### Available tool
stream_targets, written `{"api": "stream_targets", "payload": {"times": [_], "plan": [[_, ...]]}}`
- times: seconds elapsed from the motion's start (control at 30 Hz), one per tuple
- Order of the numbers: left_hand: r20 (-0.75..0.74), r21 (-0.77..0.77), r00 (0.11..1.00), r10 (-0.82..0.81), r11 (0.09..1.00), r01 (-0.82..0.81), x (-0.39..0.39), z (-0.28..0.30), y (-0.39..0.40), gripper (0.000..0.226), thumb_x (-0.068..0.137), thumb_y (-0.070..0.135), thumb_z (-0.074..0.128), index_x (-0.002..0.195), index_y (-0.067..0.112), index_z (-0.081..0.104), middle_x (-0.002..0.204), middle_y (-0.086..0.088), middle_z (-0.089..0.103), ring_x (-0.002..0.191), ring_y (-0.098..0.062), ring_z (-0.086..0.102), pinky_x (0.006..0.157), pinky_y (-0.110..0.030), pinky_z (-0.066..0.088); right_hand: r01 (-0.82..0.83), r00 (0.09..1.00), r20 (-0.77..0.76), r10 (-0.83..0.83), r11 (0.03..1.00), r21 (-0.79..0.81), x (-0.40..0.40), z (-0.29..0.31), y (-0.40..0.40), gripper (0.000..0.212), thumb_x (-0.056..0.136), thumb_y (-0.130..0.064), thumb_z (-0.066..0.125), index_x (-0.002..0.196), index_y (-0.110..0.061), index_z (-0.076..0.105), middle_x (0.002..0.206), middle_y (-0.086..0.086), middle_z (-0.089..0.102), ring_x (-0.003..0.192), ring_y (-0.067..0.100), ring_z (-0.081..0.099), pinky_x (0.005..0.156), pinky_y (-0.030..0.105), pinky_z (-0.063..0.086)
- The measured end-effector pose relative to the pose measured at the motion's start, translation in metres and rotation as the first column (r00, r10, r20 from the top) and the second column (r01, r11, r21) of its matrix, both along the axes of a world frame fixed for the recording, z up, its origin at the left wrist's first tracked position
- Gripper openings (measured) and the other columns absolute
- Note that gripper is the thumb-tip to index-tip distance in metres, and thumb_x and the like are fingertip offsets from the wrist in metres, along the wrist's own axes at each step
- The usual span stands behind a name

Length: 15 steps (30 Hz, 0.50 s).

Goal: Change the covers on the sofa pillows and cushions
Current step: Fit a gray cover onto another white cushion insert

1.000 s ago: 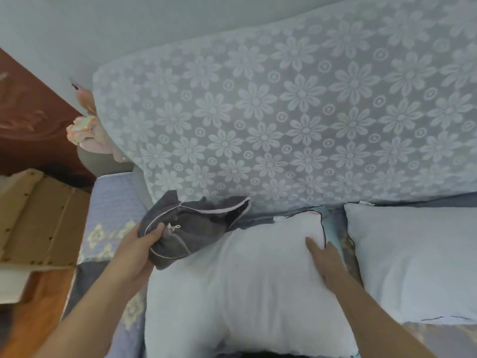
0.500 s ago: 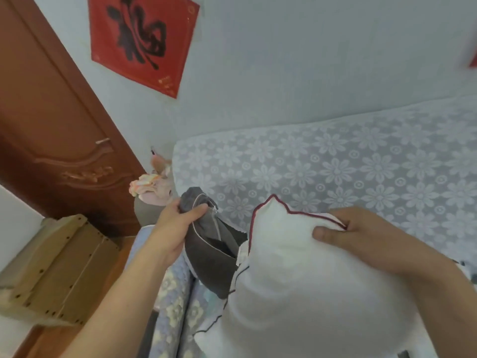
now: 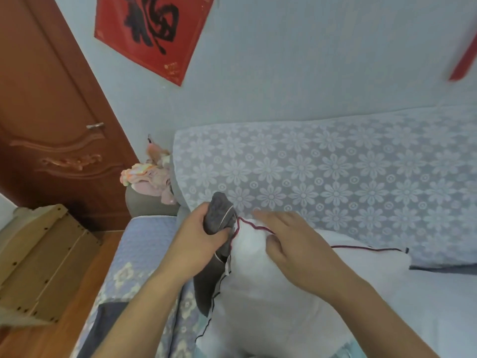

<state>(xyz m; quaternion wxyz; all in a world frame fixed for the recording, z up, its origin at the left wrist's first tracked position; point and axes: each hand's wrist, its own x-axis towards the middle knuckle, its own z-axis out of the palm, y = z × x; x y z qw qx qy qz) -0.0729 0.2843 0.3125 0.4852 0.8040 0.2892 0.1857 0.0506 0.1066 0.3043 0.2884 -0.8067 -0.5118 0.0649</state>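
The sofa [image 3: 335,177] is stretching across the view, its back draped in a pale lace throw [image 3: 361,156] patterned with daisies. A white pillow [image 3: 271,293] with dark red piping along its edges is standing on the seat in front of the person, its upper corner pointing up between the two hands. The right hand [image 3: 291,241] is pinching that corner, thumb underneath and fingers over the top. A grey cover [image 3: 214,254] with thin white piping is hanging bunched down the pillow's left side. The left hand [image 3: 198,236] is gripping its crumpled top, just beside the pillow's corner.
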Motion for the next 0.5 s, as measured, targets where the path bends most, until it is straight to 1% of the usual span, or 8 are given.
{"api": "stream_targets", "payload": {"times": [0.1, 0.17, 0.23, 0.3, 0.37, 0.43, 0.47, 0.5], "plan": [[0.006, 0.007, 0.998, -0.061, 0.998, 0.061, -0.004, 0.008, -0.002, 0.032, 0.085, 0.008, 0.076, 0.102, 0.033, 0.065, 0.093, 0.018, 0.072, 0.087, 0.002, 0.067, 0.077, -0.020, 0.053, -0.016, 1.000, 0.027, 0.015, 0.999, 0.048, -0.005, 0.004, 0.008, 0.037, 0.101, -0.051, 0.042, 0.135, -0.041, 0.050, 0.123, -0.019, 0.058, 0.113, 0.005, 0.049, 0.092, 0.026, 0.043], [0.019, -0.009, 0.995, -0.103, 0.995, 0.103, -0.005, 0.011, -0.005, 0.035, 0.085, 0.005, 0.076, 0.102, 0.034, 0.066, 0.093, 0.016, 0.073, 0.088, -0.001, 0.068, 0.080, -0.024, 0.054, 0.032, 0.999, 0.032, -0.036, 0.993, 0.115, -0.009, -0.002, 0.016, 0.031, 0.099, -0.050, 0.041, 0.120, -0.038, 0.059, 0.106, -0.015, 0.065, 0.098, 0.007, 0.056, 0.083, 0.029, 0.046], [0.046, -0.071, 0.991, -0.128, 0.989, 0.131, -0.007, 0.013, -0.005, 0.035, 0.086, 0.003, 0.075, 0.103, 0.033, 0.068, 0.098, 0.010, 0.075, 0.094, -0.006, 0.070, 0.090, -0.034, 0.056, 0.082, 0.996, 0.005, -0.084, 0.987, 0.137, -0.012, -0.009, 0.020, 0.030, 0.095, -0.049, 0.040, 0.108, -0.035, 0.064, 0.094, -0.012, 0.067, 0.088, 0.009, 0.059, 0.077, 0.036, 0.048], [0.069, -0.144, 0.983, -0.170, 0.973, 0.179, -0.011, 0.014, -0.003, 0.036, 0.087, 0.003, 0.074, 0.105, 0.033, 0.070, 0.105, 0.001, 0.075, 0.103, -0.017, 0.071, 0.099, -0.049, 0.053, 0.126, 0.992, -0.048, -0.120, 0.979, 0.158, -0.015, -0.013, 0.020, 0.033, 0.093, -0.049, 0.040, 0.103, -0.034, 0.067, 0.091, -0.012, 0.068, 0.084, 0.008, 0.060, 0.075, 0.037, 0.049], [0.075, -0.184, 0.963, -0.258, 0.946, 0.268, -0.016, 0.017, 0.000, 0.040, 0.082, 0.000, 0.066, 0.109, 0.028, 0.070, 0.111, -0.008, 0.074, 0.110, -0.028, 0.068, 0.103, -0.059, 0.048, 0.159, 0.986, -0.084, -0.146, 0.969, 0.188, -0.019, -0.012, 0.019, 0.036, 0.091, -0.051, 0.042, 0.099, -0.032, 0.071, 0.090, -0.013, 0.070, 0.083, 0.008, 0.062, 0.075, 0.035, 0.050], [0.058, -0.202, 0.928, -0.367, 0.906, 0.371, -0.020, 0.025, 0.005, 0.055, 0.071, -0.008, 0.050, 0.113, 0.021, 0.071, 0.116, -0.015, 0.072, 0.115, -0.034, 0.065, 0.105, -0.062, 0.044, 0.185, 0.981, -0.095, -0.168, 0.960, 0.210, -0.022, -0.011, 0.019, 0.036, 0.090, -0.051, 0.045, 0.095, -0.030, 0.074, 0.087, -0.013, 0.070, 0.081, 0.007, 0.062, 0.075, 0.035, 0.051], [0.043, -0.198, 0.908, -0.418, 0.887, 0.417, -0.022, 0.029, 0.008, 0.061, 0.068, -0.011, 0.044, 0.115, 0.018, 0.071, 0.117, -0.017, 0.072, 0.116, -0.036, 0.065, 0.104, -0.063, 0.044, 0.206, 0.978, -0.088, -0.191, 0.954, 0.216, -0.022, -0.011, 0.018, 0.032, 0.090, -0.048, 0.049, 0.094, -0.030, 0.075, 0.086, -0.013, 0.069, 0.080, 0.007, 0.062, 0.074, 0.034, 0.051], [0.021, -0.183, 0.889, -0.457, 0.873, 0.453, -0.022, 0.034, 0.011, 0.062, 0.070, -0.014, 0.041, 0.117, 0.014, 0.071, 0.117, -0.017, 0.072, 0.116, -0.038, 0.065, 0.103, -0.064, 0.044, 0.221, 0.975, -0.081, -0.207, 0.946, 0.236, -0.023, -0.012, 0.018, 0.026, 0.090, -0.044, 0.054, 0.093, -0.030, 0.075, 0.085, -0.013, 0.067, 0.079, 0.007, 0.060, 0.073, 0.033, 0.050]]}}
